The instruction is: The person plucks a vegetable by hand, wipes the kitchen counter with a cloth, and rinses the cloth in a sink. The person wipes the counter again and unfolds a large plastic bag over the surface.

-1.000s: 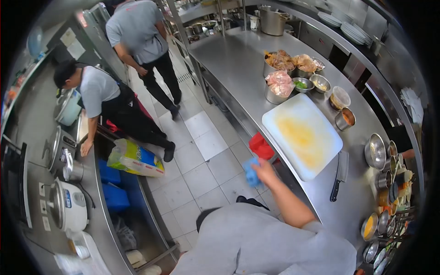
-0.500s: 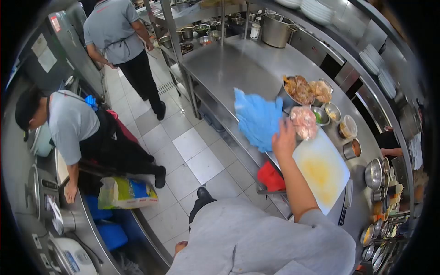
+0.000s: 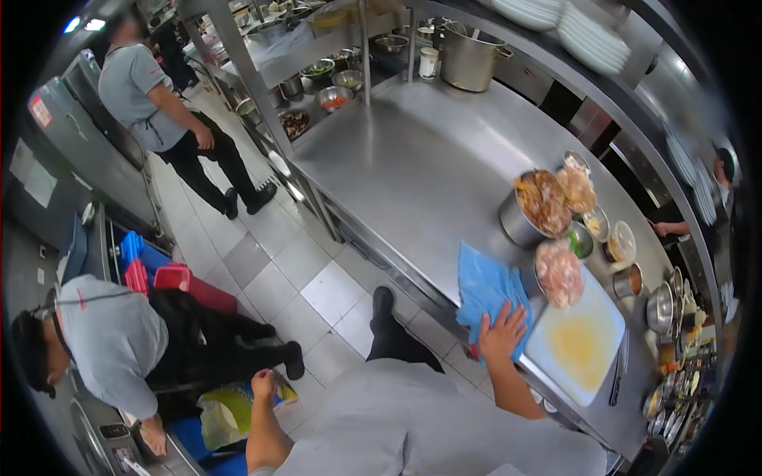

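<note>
My right hand (image 3: 502,329) lies flat on the near edge of a crumpled blue cloth (image 3: 488,282), its fingers spread. The cloth rests on the steel table by the table's edge. To its right is a white cutting board (image 3: 578,341) with a yellow stain. A bag of pale pink meat (image 3: 559,274) sits at the board's far end. Over the floor at the left, my left hand (image 3: 263,384) hangs with its fingers curled in, and I see nothing in it. A knife (image 3: 619,369) lies along the board's right side.
A pot of browned meat (image 3: 520,218) and several small bowls stand beyond the board. A big steel pot (image 3: 468,59) is at the far end of the steel table (image 3: 381,159). One co-worker (image 3: 111,341) bends at the left counter; another person (image 3: 151,95) stands further off.
My right hand has flattened onto the cloth, which is now bunched nearer the board. My left hand has come up into fuller view. The view has shifted and the far person has turned.
</note>
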The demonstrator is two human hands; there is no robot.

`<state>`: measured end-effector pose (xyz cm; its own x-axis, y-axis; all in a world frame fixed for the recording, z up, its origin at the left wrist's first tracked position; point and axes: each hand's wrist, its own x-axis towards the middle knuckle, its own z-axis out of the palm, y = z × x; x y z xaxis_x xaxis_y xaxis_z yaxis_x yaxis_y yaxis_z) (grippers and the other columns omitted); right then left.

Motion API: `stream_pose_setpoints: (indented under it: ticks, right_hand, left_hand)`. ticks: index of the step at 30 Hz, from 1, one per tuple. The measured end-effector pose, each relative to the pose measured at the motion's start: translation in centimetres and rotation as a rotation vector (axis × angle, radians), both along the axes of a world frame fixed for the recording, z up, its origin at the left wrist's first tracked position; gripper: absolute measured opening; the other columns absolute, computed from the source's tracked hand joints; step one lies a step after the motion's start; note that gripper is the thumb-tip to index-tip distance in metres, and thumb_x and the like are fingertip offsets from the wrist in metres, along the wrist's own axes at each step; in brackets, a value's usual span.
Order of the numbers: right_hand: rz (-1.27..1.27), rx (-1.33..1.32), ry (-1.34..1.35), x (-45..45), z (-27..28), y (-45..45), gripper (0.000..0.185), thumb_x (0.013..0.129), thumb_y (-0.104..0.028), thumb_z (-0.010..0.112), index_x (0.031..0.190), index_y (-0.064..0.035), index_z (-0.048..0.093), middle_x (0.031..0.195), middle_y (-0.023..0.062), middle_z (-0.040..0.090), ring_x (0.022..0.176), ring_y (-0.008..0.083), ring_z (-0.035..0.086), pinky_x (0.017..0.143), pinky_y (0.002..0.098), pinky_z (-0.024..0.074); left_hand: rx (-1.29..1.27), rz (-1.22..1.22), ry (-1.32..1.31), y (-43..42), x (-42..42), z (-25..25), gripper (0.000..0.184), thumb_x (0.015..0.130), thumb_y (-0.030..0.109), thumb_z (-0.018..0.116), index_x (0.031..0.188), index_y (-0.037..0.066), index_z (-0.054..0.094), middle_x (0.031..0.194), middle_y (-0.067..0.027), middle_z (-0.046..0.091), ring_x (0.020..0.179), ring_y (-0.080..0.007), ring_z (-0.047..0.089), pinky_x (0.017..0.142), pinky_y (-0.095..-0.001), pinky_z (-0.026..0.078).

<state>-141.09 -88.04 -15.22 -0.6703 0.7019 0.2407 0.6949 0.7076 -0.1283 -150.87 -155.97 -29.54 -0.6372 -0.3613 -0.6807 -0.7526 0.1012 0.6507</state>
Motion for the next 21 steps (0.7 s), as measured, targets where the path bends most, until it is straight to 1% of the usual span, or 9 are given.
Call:
stream_pose_setpoints:
  ticks: [2,4,5,7,11,14,17,20,21]
  right_hand:
    - [-0.014,-0.074,-0.105,-5.0,2.0,-0.7,0.082,0.093,-0.057,0.059,0.155,-0.0056,0.043,0.161,0.0335,0.03,0.154,0.0486,0.017,0.121,0.0677,0.0101]
    - [-0.048,-0.17,-0.21,-11.2,3.8,-1.5,0.086,0.091,-0.059,0.06,0.156,-0.0071,0.042,0.162,0.0336,0.028,0.155,0.0481,0.012,0.122,0.0672,0.0059]
    - [0.069,-0.238,-0.193,-15.3,4.8,-1.0,0.087,0.089,-0.061,0.061,0.157,-0.0096,0.042,0.163,0.0327,0.026,0.156,0.0475,0.01,0.122,0.0667,0.0032]
    - [0.175,-0.322,-0.167,-24.5,5.2,1.4,0.089,0.087,-0.064,0.061,0.157,-0.0121,0.042,0.164,0.0317,0.024,0.157,0.0469,0.008,0.122,0.0661,0.0006]
    - [0.07,-0.178,-0.029,-43.7,2.2,9.3,0.082,0.091,-0.064,0.056,0.157,-0.0181,0.044,0.165,0.0272,0.027,0.157,0.0453,0.012,0.123,0.0657,0.0043]
    - [-0.029,-0.006,0.032,-58.5,-0.4,18.3,0.074,0.095,-0.062,0.05,0.156,-0.0197,0.045,0.165,0.0269,0.029,0.156,0.0445,0.017,0.123,0.0649,0.0083]
    - [-0.15,-0.005,0.028,-72.3,-0.6,25.3,0.072,0.097,-0.062,0.048,0.155,-0.0197,0.047,0.165,0.0246,0.029,0.155,0.0443,0.02,0.123,0.0641,0.0117]
    - [0.018,-0.018,0.038,-84.0,-0.2,23.1,0.07,0.098,-0.06,0.048,0.155,-0.0199,0.047,0.167,0.0203,0.028,0.155,0.043,0.021,0.123,0.062,0.0121]
    - [0.198,-0.053,-0.009,-86.8,0.9,20.8,0.07,0.098,-0.06,0.048,0.155,-0.02,0.047,0.167,0.0181,0.029,0.156,0.0403,0.021,0.124,0.0598,0.0125]
  left_hand:
    - [-0.068,-0.228,0.154,2.6,-7.2,-1.4,0.036,0.09,0.018,0.074,0.12,0.0,0.067,0.097,-0.0108,0.072,0.078,-0.0228,0.068,0.07,-0.0356,0.055]
    - [-0.367,-0.608,0.418,10.4,-15.9,4.8,0.042,0.088,0.018,0.075,0.125,-0.002,0.066,0.112,-0.0182,0.071,0.099,-0.0312,0.069,0.091,-0.0394,0.054]
    - [-0.451,-0.694,0.436,14.2,-20.8,8.3,0.046,0.087,0.021,0.076,0.127,0.001,0.065,0.118,-0.0204,0.068,0.106,-0.0357,0.066,0.097,-0.0421,0.051]
    - [-0.707,-0.831,0.72,21.9,-30.3,14.3,0.051,0.086,0.026,0.078,0.13,0.005,0.064,0.128,-0.0212,0.063,0.119,-0.0393,0.058,0.106,-0.0467,0.045]
    - [-0.841,-0.85,0.985,33.3,-48.2,16.2,0.061,0.088,0.038,0.076,0.138,0.009,0.059,0.148,-0.0201,0.049,0.142,-0.0441,0.038,0.112,-0.0555,0.035]
    - [-0.96,-0.894,0.864,41.4,-57.2,15.7,0.075,0.089,0.052,0.071,0.148,0.011,0.049,0.158,-0.0193,0.039,0.15,-0.0443,0.027,0.113,-0.0634,0.029]
    - [-0.962,-0.875,0.681,43.5,-59.3,15.9,0.085,0.088,0.06,0.065,0.155,0.013,0.041,0.164,-0.0182,0.031,0.153,-0.0434,0.02,0.112,-0.0696,0.024]
    - [-0.978,-0.888,0.64,43.6,-60.2,16.3,0.085,0.088,0.059,0.066,0.155,0.013,0.041,0.164,-0.0182,0.03,0.154,-0.0441,0.019,0.112,-0.0704,0.023]
    - [-0.962,-0.906,0.592,43.7,-60.5,16.6,0.084,0.089,0.058,0.065,0.155,0.013,0.04,0.165,-0.0183,0.028,0.154,-0.044,0.017,0.112,-0.0715,0.022]
